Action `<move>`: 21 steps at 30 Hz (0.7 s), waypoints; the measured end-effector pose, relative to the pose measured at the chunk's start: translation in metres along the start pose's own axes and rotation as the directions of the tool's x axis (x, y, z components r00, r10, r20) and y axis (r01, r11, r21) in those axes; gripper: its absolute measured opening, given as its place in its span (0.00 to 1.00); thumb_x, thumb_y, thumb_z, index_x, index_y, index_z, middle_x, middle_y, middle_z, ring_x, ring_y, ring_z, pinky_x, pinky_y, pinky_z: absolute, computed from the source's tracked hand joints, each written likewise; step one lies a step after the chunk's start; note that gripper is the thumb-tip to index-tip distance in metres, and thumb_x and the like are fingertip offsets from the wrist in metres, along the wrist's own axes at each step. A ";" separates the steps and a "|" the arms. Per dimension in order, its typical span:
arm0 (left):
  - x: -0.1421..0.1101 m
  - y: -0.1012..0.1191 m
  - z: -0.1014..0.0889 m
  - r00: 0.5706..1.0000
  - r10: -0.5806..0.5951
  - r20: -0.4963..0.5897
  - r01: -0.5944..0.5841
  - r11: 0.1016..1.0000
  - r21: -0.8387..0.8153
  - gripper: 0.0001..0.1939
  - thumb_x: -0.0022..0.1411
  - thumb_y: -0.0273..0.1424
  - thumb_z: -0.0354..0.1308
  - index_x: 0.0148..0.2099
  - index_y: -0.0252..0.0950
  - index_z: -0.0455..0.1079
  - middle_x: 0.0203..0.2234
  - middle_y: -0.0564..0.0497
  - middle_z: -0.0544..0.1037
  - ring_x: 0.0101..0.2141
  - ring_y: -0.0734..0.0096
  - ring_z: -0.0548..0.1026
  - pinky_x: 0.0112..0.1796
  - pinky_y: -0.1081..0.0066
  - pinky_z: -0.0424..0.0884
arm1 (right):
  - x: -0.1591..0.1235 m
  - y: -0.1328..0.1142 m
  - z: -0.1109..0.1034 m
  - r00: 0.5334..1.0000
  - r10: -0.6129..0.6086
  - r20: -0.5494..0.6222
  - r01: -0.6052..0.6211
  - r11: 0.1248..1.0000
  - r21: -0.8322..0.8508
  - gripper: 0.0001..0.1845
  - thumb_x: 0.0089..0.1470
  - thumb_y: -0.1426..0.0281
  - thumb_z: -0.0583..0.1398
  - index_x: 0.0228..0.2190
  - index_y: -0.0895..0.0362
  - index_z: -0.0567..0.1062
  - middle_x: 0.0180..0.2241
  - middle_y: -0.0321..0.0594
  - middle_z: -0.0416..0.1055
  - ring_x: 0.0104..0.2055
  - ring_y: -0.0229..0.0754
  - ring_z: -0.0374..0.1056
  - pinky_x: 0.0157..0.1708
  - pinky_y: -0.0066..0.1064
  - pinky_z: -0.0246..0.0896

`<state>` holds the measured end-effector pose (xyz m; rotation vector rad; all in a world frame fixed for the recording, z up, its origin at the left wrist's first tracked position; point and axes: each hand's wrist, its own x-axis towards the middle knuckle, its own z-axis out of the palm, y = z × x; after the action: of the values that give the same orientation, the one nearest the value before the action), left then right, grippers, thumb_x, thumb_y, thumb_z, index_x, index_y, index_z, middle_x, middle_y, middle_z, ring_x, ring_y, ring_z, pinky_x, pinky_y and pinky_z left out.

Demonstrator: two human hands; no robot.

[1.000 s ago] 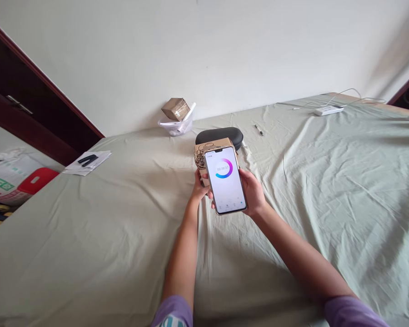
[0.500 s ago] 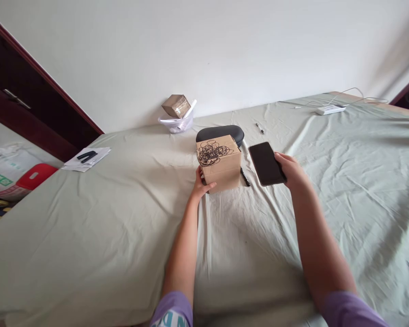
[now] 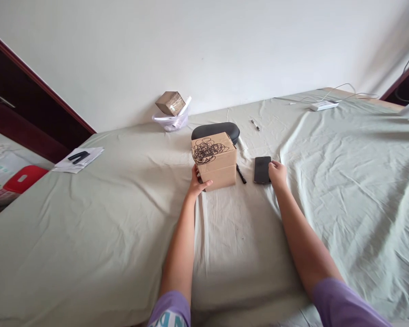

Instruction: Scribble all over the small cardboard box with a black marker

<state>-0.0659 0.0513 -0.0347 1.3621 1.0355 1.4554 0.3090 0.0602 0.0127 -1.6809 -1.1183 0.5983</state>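
Note:
My left hand point(image 3: 198, 182) grips the lower left side of a cardboard box point(image 3: 220, 175) with black scribbles on its top. The thumb lies across the front face; the other fingers are partly hidden along the side. To the right, my right hand point(image 3: 278, 174) is closed on the right edge of a smartphone point(image 3: 261, 170), which is dark side up and looks level with the sheet. Between box and phone lies a black marker point(image 3: 241, 174). Behind the box a dark oval case point(image 3: 216, 129) is partly covered from view.
A green-grey sheet point(image 3: 122, 236) covers the wide surface. By the wall, a small carton point(image 3: 170, 103) rests on a pale plastic basket point(image 3: 172, 122). Papers point(image 3: 94, 159) with a black stapler-like object point(image 3: 78, 157) lie left. A pen point(image 3: 255, 125) and a power strip point(image 3: 323, 106) sit farther back.
My right hand has lowered the smartphone from a raised, tilted position down to the sheet. My left hand keeps its hold on the box. The view has shifted slightly.

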 end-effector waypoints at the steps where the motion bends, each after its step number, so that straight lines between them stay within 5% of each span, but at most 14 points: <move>1: 0.000 0.001 0.000 1.000 -0.001 -0.003 0.001 1.000 -0.001 0.70 0.34 0.51 0.85 0.74 0.45 0.52 0.68 0.36 0.67 0.66 0.41 0.71 0.64 0.47 0.73 | -0.001 -0.003 0.000 1.000 -0.015 -0.008 0.015 0.997 -0.070 0.20 0.72 0.59 0.65 0.59 0.54 0.77 0.63 0.49 0.74 0.61 0.51 0.74 0.62 0.52 0.74; 5: -0.002 0.003 0.001 1.000 0.006 -0.010 -0.006 1.000 -0.003 0.69 0.35 0.50 0.86 0.73 0.46 0.53 0.68 0.37 0.67 0.67 0.40 0.70 0.64 0.47 0.73 | -0.020 -0.026 0.017 0.987 -0.133 0.089 0.154 0.943 -0.295 0.15 0.66 0.65 0.66 0.51 0.55 0.83 0.66 0.54 0.73 0.72 0.68 0.58 0.72 0.69 0.51; 10: -0.004 0.006 0.003 0.999 0.012 -0.031 -0.012 1.000 0.006 0.70 0.34 0.48 0.86 0.73 0.46 0.52 0.67 0.37 0.67 0.62 0.43 0.75 0.61 0.48 0.76 | -0.054 -0.041 0.057 0.937 -0.219 0.272 0.313 0.874 -0.371 0.13 0.56 0.64 0.70 0.42 0.56 0.84 0.62 0.58 0.76 0.70 0.73 0.57 0.71 0.71 0.41; 13: -0.004 0.007 0.003 0.999 0.018 -0.041 -0.017 1.000 0.018 0.69 0.32 0.47 0.87 0.72 0.46 0.53 0.67 0.37 0.68 0.60 0.43 0.75 0.59 0.49 0.77 | -0.059 -0.042 0.066 0.944 -0.201 0.262 0.290 0.883 -0.369 0.09 0.59 0.70 0.64 0.41 0.58 0.83 0.55 0.62 0.80 0.64 0.70 0.65 0.68 0.68 0.47; 16: -0.003 0.006 0.003 0.999 0.029 -0.040 -0.028 0.999 0.028 0.68 0.34 0.47 0.86 0.72 0.45 0.53 0.67 0.36 0.67 0.62 0.42 0.74 0.59 0.49 0.77 | -0.051 -0.045 0.058 0.954 -0.184 0.237 0.250 0.925 -0.287 0.11 0.59 0.69 0.62 0.42 0.58 0.82 0.42 0.54 0.83 0.49 0.58 0.74 0.58 0.52 0.62; 21: -0.003 0.003 0.000 0.998 0.054 -0.035 -0.052 0.998 0.039 0.67 0.37 0.47 0.85 0.73 0.45 0.52 0.68 0.36 0.66 0.69 0.40 0.67 0.62 0.51 0.74 | -0.036 -0.054 0.037 0.969 -0.185 0.164 0.199 0.977 -0.072 0.16 0.56 0.61 0.64 0.42 0.57 0.81 0.36 0.43 0.80 0.37 0.45 0.73 0.41 0.35 0.67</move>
<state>-0.0656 0.0479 -0.0327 1.4039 1.0620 1.5115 0.2416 0.0500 0.0431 -1.5970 -1.4205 0.5710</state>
